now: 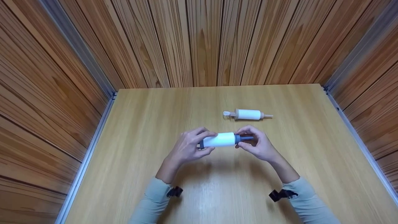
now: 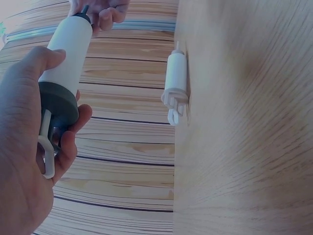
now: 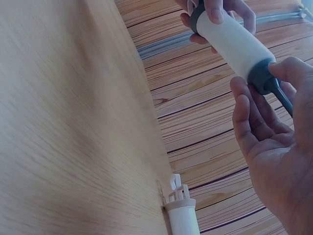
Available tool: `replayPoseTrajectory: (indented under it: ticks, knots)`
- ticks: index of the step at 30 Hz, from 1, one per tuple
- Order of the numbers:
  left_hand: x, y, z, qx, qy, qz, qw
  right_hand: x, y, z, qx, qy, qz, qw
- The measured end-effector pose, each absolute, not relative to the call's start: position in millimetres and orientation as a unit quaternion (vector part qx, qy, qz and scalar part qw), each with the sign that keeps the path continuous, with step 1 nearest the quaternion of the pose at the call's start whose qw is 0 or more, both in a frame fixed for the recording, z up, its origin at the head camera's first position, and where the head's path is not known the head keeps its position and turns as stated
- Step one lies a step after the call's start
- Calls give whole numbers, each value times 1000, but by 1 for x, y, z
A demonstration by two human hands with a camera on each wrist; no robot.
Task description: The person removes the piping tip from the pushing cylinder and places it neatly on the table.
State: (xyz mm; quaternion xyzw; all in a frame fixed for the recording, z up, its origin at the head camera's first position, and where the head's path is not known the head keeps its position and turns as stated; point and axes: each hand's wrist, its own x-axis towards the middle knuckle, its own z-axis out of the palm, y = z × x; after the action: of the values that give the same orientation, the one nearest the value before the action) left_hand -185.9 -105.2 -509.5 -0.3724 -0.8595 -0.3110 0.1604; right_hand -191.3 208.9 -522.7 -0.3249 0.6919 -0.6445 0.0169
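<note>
Both hands hold up a syringe-like tube (image 1: 219, 139) above the table, lying roughly level, with a white barrel and dark grey ends. My left hand (image 1: 193, 144) grips its left end, thumb on the barrel in the left wrist view. A white hooked handle (image 2: 48, 156) sticks out from that end, beside the palm. At the other end my right hand (image 1: 257, 143) pinches the dark nozzle cap (image 3: 261, 77) between thumb and fingers. The thin dark nozzle (image 1: 247, 137) points towards the right palm.
A second, similar tube (image 1: 248, 114), white with beige ends and a white hook, lies on the wooden table (image 1: 140, 124) beyond the hands. Wood-plank walls (image 1: 205, 43) stand at the back and both sides, with metal rails (image 1: 84, 168) along the table's sides.
</note>
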Motion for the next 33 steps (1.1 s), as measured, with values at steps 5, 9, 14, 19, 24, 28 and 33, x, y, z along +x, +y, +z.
replayPoseTrajectory:
  ticks: [5,9,14,19,24,28,33]
  knots:
    - [-185,-105,-508,-369,-861,-312,159,-192,212,-524,-333,680,-653,26]
    - [-184,-105,-508,-369,-861,-311,159,-192,213,-525,-326,690,-646,25]
    - [-185,-104,-509,-367,-863,-311,157,-190,212,-524,-318,700,-638,30]
    - [-185,-103,-508,-369,-864,-305,155,-188,211,-523,-311,707,-635,31]
    - [-185,-103,-510,-366,-864,-309,154,-188,210,-524,-302,707,-639,25]
    - [-185,-103,-510,-366,-866,-303,157,-188,210,-526,-302,704,-643,8]
    - [-185,-103,-510,-368,-864,-304,160,-188,209,-527,-304,703,-643,-9]
